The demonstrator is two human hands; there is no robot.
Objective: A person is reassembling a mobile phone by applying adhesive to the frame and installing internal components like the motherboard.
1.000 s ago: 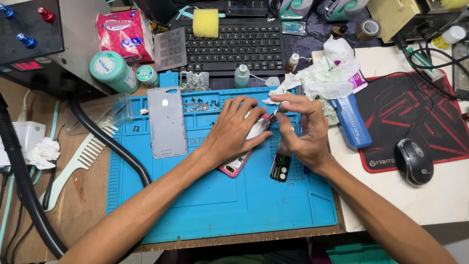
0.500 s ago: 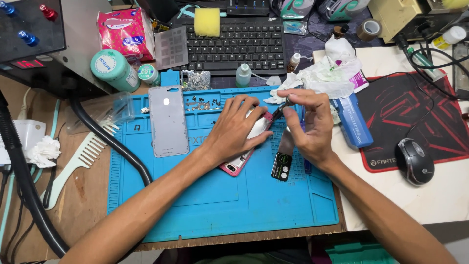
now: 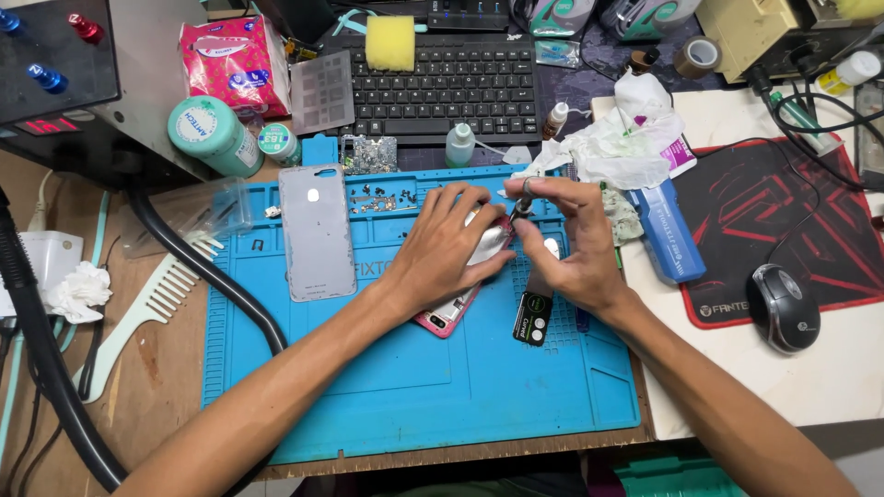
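Note:
My left hand (image 3: 448, 250) lies flat over a pink-framed phone (image 3: 447, 315) on the blue work mat (image 3: 396, 387), pinning it down. My right hand (image 3: 564, 241) pinches a thin tool, likely a small screwdriver (image 3: 522, 198), with thumb and fingers, its tip at the phone's upper end. A black tweezers handle (image 3: 533, 317) sticks out below my right palm. A grey phone back cover (image 3: 316, 230) rests on the mat to the left. Several tiny screws (image 3: 382, 198) sit along the mat's top trays.
A black keyboard (image 3: 442, 83) with a yellow sponge (image 3: 390, 42) lies behind the mat. Crumpled tissue (image 3: 612, 143) and a blue bottle (image 3: 668, 230) lie right; beyond them are a red-black mouse pad (image 3: 792, 212) and mouse (image 3: 782, 307). A thick black hose (image 3: 198, 271), comb (image 3: 138, 317) and teal jar (image 3: 214, 136) lie left.
My right hand has lifted and turned, bringing the thin tool up to the phone's top end. My left hand stays pressed on the phone.

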